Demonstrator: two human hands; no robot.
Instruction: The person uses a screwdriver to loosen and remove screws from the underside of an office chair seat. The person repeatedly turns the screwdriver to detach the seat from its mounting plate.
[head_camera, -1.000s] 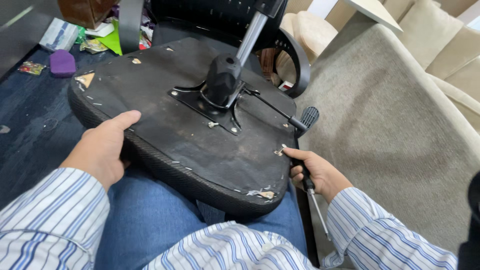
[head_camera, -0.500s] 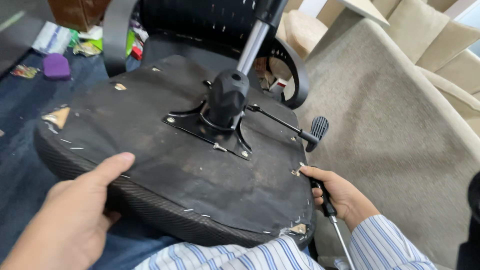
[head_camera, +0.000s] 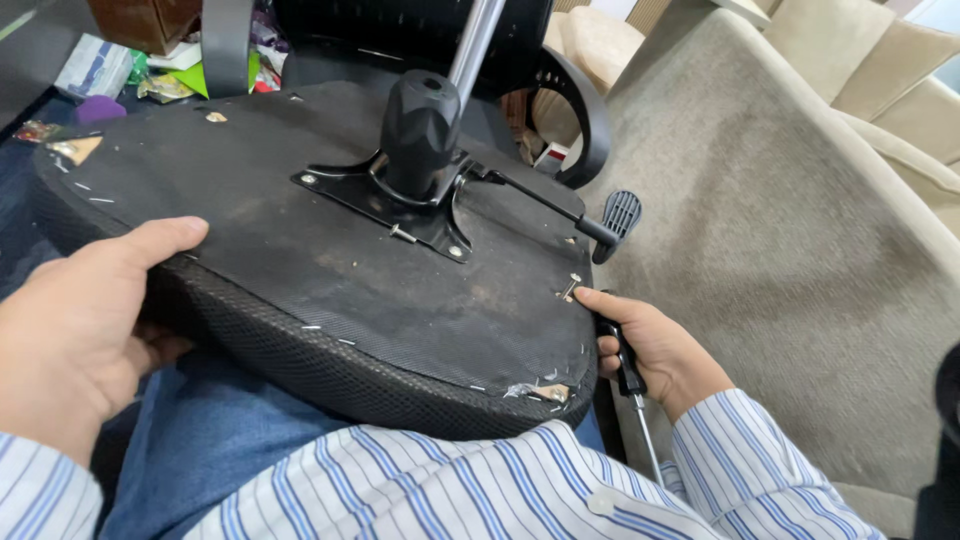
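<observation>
Left hand (head_camera: 75, 320) lies low at the near left, palm down, fingers curled under and thumb stretched flat toward the right, while the right hand (head_camera: 655, 350), wrist in a striped sleeve cuff, is fisted with its forefinger extended up-left.

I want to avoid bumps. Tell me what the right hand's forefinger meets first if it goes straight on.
Most likely the small screw in the chair seat, just past the right hand fingertip; depth is hard to judge.
</observation>
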